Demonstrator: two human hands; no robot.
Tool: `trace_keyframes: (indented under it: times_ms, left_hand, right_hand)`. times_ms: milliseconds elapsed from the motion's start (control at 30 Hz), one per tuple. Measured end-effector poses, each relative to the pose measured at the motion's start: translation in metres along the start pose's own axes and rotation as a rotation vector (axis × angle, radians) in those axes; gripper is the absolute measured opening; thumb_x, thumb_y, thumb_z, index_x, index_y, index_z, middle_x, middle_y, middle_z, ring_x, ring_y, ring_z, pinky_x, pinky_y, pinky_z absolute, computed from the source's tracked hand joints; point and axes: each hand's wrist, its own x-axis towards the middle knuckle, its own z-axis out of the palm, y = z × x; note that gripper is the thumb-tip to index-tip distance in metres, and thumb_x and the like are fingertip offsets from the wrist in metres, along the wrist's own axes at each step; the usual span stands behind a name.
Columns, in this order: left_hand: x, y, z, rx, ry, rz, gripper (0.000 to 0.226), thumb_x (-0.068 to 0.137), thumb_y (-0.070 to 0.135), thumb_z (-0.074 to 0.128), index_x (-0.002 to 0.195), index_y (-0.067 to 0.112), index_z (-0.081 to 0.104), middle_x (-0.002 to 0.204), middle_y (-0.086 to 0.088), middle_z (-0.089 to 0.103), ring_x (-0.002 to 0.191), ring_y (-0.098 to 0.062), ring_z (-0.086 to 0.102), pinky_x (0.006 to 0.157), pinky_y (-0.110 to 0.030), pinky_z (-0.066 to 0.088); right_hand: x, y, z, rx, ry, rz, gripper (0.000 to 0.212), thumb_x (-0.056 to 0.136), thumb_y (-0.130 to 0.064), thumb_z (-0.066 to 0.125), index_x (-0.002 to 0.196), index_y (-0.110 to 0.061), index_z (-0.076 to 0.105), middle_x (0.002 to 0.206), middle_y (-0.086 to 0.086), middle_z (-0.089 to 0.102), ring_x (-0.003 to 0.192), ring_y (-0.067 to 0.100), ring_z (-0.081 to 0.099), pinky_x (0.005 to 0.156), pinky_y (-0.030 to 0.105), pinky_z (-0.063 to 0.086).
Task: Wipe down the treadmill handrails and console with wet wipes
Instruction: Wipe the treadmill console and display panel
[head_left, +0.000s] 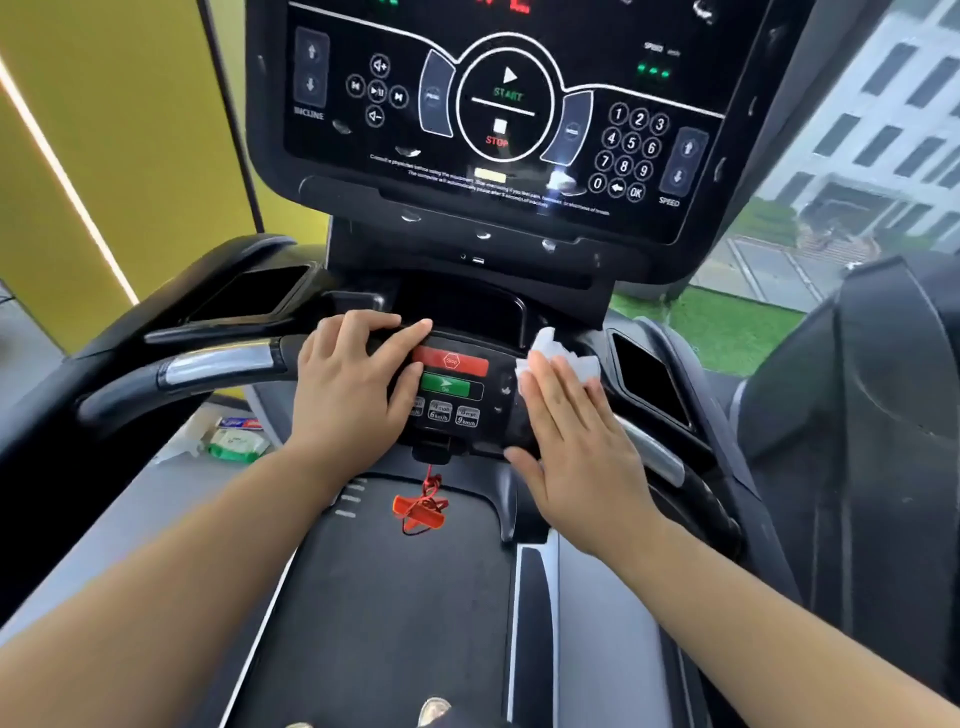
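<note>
Wipe (563, 353) lies bunched on the right end of the pad (452, 395), at the middle of the handrail (657, 460), pinned under the right hand (571, 441). That hand is flat, fingers straight, pressing down; the wipe shows beyond its fingertips. Left hand (348, 384) grips the pad's left end, fingers curled over the top, thumb beside the green button. The handrail runs left to right; its right stretch lies just beside the right hand, the nearer one, and is judged the easiest next reach. Console (498, 119) stands above, beyond both hands.
</note>
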Motion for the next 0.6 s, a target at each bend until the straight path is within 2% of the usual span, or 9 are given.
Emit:
trace_keyframes:
  times_ms: [133, 233, 300, 400, 500, 600]
  left_hand:
    - [0.005, -0.012, -0.006, -0.009, -0.03, 0.109, 0.045, 0.088, 0.036, 0.042, 0.123, 0.017, 0.065, 0.109, -0.011, 0.059, 0.1, -0.026, 0.039, 0.084, -0.047, 0.045]
    - [0.007, -0.02, -0.008, -0.01, -0.053, 0.182, 0.046, 0.086, 0.036, 0.043, 0.122, 0.017, 0.065, 0.107, -0.01, 0.059, 0.097, -0.027, 0.042, 0.081, -0.046, 0.046]
    - [0.009, -0.024, -0.009, -0.011, -0.07, 0.221, 0.046, 0.086, 0.037, 0.043, 0.121, 0.017, 0.065, 0.107, -0.01, 0.059, 0.095, -0.029, 0.045, 0.082, -0.045, 0.046]
    - [0.011, -0.028, -0.012, -0.017, -0.097, 0.273, 0.047, 0.084, 0.037, 0.043, 0.12, 0.016, 0.066, 0.107, -0.009, 0.06, 0.093, -0.032, 0.053, 0.082, -0.044, 0.046]
    - [0.013, -0.033, -0.016, -0.021, -0.125, 0.313, 0.049, 0.083, 0.037, 0.042, 0.119, 0.015, 0.067, 0.106, -0.009, 0.061, 0.09, -0.034, 0.056, 0.082, -0.044, 0.048]
    - [0.018, -0.037, -0.021, -0.047, -0.164, 0.342, 0.051, 0.082, 0.035, 0.039, 0.118, 0.013, 0.067, 0.104, -0.01, 0.062, 0.088, -0.036, 0.058, 0.08, -0.046, 0.05]
  right_hand:
    - [0.001, -0.024, 0.004, 0.049, 0.011, 0.06, 0.063, 0.096, -0.04, 0.031, 0.146, -0.002, 0.027, 0.155, 0.012, 0.025, 0.144, 0.026, 0.02, 0.117, 0.04, 0.012]
    - [-0.013, -0.028, 0.004, -0.005, -0.03, 0.061, 0.06, 0.102, -0.044, 0.017, 0.145, -0.004, 0.029, 0.153, 0.011, 0.03, 0.143, 0.023, 0.022, 0.117, 0.039, 0.012]
    - [-0.005, -0.026, 0.0, -0.052, -0.021, 0.135, 0.067, 0.101, -0.048, 0.009, 0.143, -0.003, 0.035, 0.15, 0.013, 0.035, 0.141, 0.025, 0.027, 0.116, 0.039, 0.013]
    - [0.006, -0.039, -0.002, -0.001, -0.027, 0.259, 0.071, 0.1, -0.052, 0.011, 0.146, -0.001, 0.026, 0.154, 0.014, 0.027, 0.143, 0.028, 0.022, 0.116, 0.041, 0.012]
    - [-0.007, -0.06, 0.004, 0.034, -0.045, 0.245, 0.07, 0.1, -0.053, 0.011, 0.147, -0.003, 0.025, 0.155, 0.012, 0.023, 0.145, 0.025, 0.018, 0.116, 0.041, 0.012]
    - [-0.015, -0.057, 0.0, -0.05, -0.064, 0.2, 0.069, 0.101, -0.05, 0.009, 0.143, -0.003, 0.038, 0.152, 0.011, 0.032, 0.142, 0.025, 0.022, 0.116, 0.04, 0.012]
